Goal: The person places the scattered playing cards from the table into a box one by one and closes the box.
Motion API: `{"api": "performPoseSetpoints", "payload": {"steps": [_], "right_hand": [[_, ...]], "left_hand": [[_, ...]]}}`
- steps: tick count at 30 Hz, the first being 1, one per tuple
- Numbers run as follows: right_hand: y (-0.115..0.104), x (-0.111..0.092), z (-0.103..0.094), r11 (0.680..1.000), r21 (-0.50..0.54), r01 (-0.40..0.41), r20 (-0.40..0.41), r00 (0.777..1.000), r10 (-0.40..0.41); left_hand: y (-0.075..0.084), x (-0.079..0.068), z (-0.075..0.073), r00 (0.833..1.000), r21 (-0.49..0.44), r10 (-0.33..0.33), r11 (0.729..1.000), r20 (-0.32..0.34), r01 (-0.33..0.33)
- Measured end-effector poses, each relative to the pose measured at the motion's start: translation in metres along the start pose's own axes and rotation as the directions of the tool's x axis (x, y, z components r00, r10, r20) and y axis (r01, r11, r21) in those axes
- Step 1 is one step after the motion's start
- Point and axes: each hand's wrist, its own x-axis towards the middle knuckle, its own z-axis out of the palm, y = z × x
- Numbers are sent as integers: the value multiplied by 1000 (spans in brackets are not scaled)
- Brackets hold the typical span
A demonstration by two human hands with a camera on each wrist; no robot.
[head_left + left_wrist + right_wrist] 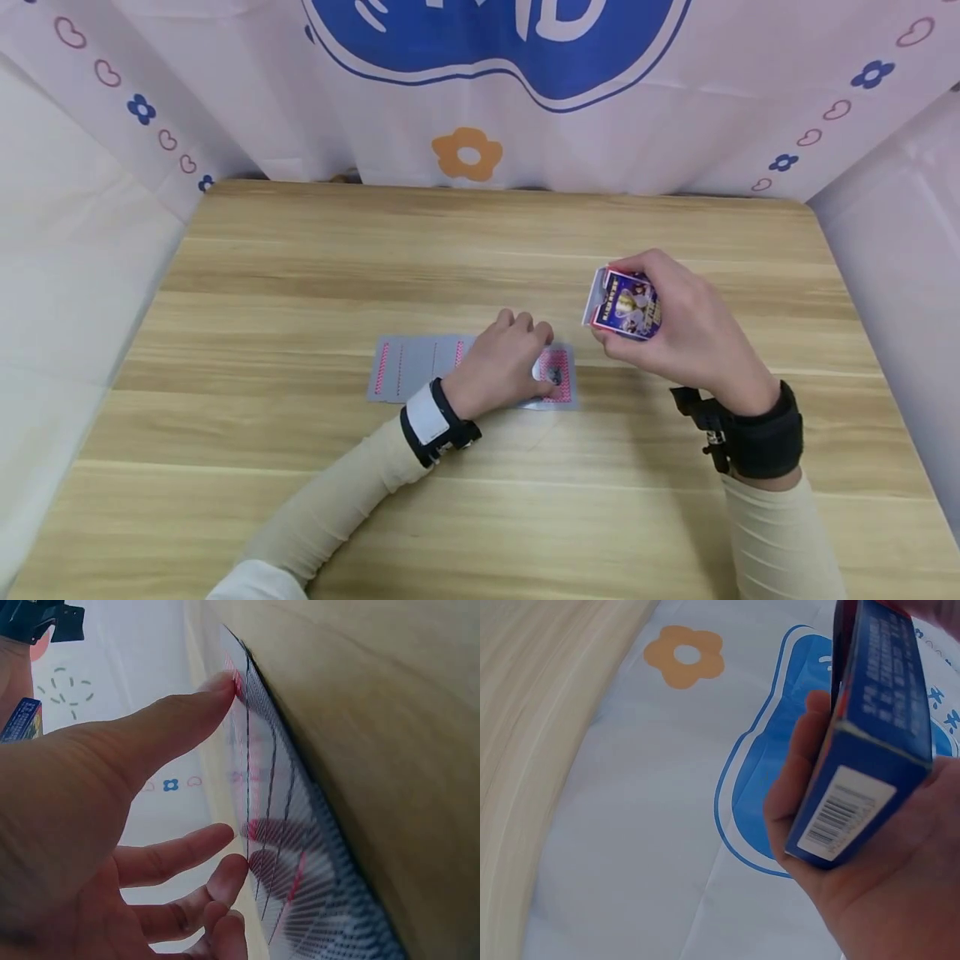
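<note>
Playing cards lie face down in an overlapping row on the table, pink-patterned backs up. My left hand is over the right part of the row and hides some of it. Its thumb touches the cards, while the other fingertips are bent close to their surface. The end card shows beside the thumb. Up and to the right, my right hand grips a blue card box above the table, a gold trophy printed on it. The box's barcode faces the right wrist camera.
The wood-grain table runs back to a white hanging cloth with a blue emblem and an orange flower. White cloth also hangs at both sides. Dark straps circle both wrists.
</note>
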Motion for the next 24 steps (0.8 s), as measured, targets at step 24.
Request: {"api": "performPoseSetpoints", "payload": {"steps": [24], "right_hand": [[1,1,4,999,31,-39,124,992,35]], "left_hand": [[-4,5,5,999,-197,-43,979,23,46]]}}
